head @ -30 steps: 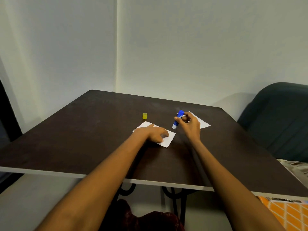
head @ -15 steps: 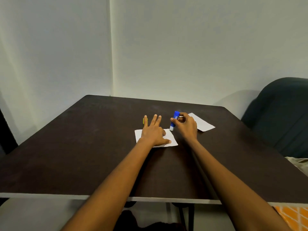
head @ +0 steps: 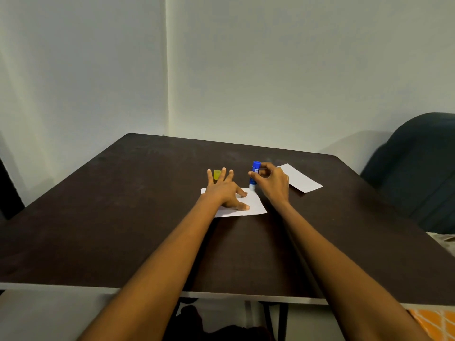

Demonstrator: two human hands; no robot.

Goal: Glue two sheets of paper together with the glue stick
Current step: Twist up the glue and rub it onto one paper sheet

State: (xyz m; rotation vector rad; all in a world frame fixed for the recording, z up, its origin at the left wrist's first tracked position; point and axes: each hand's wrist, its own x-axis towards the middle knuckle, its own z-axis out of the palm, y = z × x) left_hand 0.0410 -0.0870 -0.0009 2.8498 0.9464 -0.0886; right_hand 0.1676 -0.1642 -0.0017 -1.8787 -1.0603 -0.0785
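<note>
— Since half a second ago, what has shifted?

— Very little: the right hand (head: 273, 183) has tipped the blue cylindrical glue stick (head: 254, 175) a shade more upright, and the left hand (head: 224, 191) remains spread on the paper as before.

— How do the fingers stand?

— Those of the right hand are clamped round the glue stick's barrel, thumb on the near side, with the pale end pointing down at the far right corner of the near white rectangular paper sheet (head: 253, 204); whether it touches the paper I cannot tell. The left hand's fingers (head: 223, 174) are apart and flat, pressing that sheet down, holding nothing.

— And round about?

— A small yellow translucent cap (head: 217, 174) stands just beyond the left fingers, partly hidden by them. The second white paper sheet (head: 301, 179) lies right of centre, just beyond the right hand, apart from the first. All rest on the dark brown wooden surface (head: 123, 217). A dark upholstered chair (head: 418, 168) fills the right edge of the frame.
</note>
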